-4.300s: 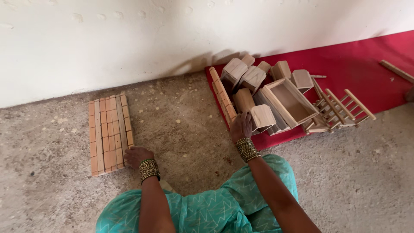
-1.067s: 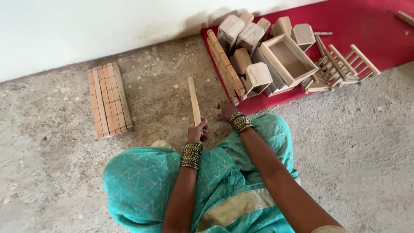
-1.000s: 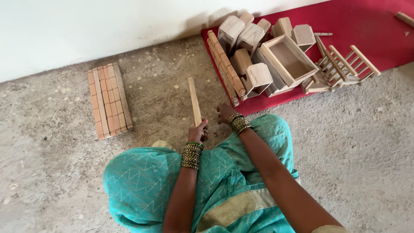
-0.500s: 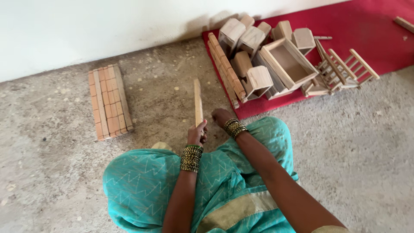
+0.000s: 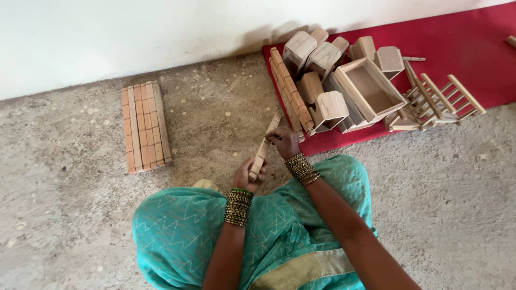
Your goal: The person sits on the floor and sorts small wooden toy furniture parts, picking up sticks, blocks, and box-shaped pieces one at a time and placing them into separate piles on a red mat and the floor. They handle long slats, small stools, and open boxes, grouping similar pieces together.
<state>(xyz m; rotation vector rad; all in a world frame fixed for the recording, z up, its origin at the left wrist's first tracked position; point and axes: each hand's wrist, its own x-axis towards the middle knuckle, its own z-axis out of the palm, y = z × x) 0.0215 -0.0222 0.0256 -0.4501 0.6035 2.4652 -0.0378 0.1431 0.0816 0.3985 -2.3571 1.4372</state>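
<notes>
A long thin wooden strip [image 5: 263,150] is held above the concrete floor in front of my knees. My left hand [image 5: 246,176] grips its near end. My right hand [image 5: 284,142] holds it near the middle, with the far end pointing up and to the right. Both wrists wear stacks of bangles. My lap is covered in teal cloth [image 5: 183,236].
A flat row of wooden strips [image 5: 145,126] lies on the floor at the left. On the red mat [image 5: 473,48] at the right are a stack of strips [image 5: 290,91], small wooden house-shaped boxes [image 5: 328,110], an open wooden box [image 5: 373,88] and ladder-like frames [image 5: 441,99]. A white wall runs behind.
The strip has tilted from nearly straight ahead to leaning right. My right hand has moved onto it, and both hands have shifted slightly.
</notes>
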